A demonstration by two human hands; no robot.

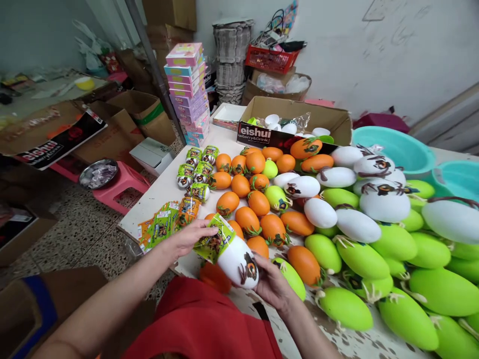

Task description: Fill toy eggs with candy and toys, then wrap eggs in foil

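A white egg [236, 263] with a dark claw and an orange eye is held between my two hands, tilted above the table's front edge. Around its upper left end sits a green printed wrapper [216, 239]. My left hand [192, 237] pinches this wrapper at its left side, thumb on top. The fingers of my right hand [272, 283] curl round the egg's lower right end; some of them are hidden beneath it. Just beyond are orange eggs [247, 218], and a green egg [289, 277] lies right beside my right hand.
Wrapped eggs [198, 191] and flat wrappers [160, 225] lie on the left of the table. Green eggs [346, 308] and white eggs cover the right. Behind stand a cardboard box [295, 109], stacked small boxes [189, 94] and teal basins [392, 144]. A pink stool [121, 187] is at the left.
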